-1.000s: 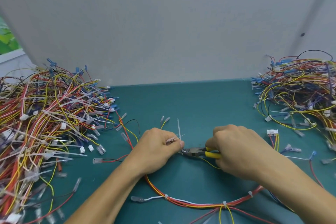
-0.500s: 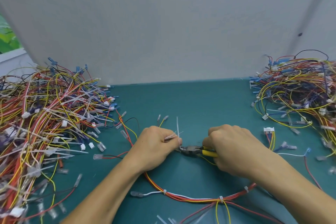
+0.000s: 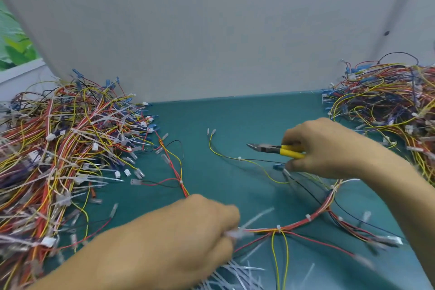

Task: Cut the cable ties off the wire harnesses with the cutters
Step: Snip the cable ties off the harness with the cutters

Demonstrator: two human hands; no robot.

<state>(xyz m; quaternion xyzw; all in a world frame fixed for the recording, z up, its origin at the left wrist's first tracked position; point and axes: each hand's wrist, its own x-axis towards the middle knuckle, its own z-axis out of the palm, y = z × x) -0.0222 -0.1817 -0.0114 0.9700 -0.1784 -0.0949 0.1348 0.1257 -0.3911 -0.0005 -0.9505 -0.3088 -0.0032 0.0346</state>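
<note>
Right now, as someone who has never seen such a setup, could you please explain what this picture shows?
There is no machine: a person works with bare hands, and a camera worn on the head looks down at them. On the teal table lie two heaps of coloured wire harnesses, a left heap and a right heap, with one harness spread out between them. The right hand holds yellow-handled cutters in its grip, tips pointing left. The left hand is blurred, near loose white cable ties at the near edge; what it holds is unclear.

Soft even light, faint shadows, motion-blurred near hand, wide-angle edge bending
</note>
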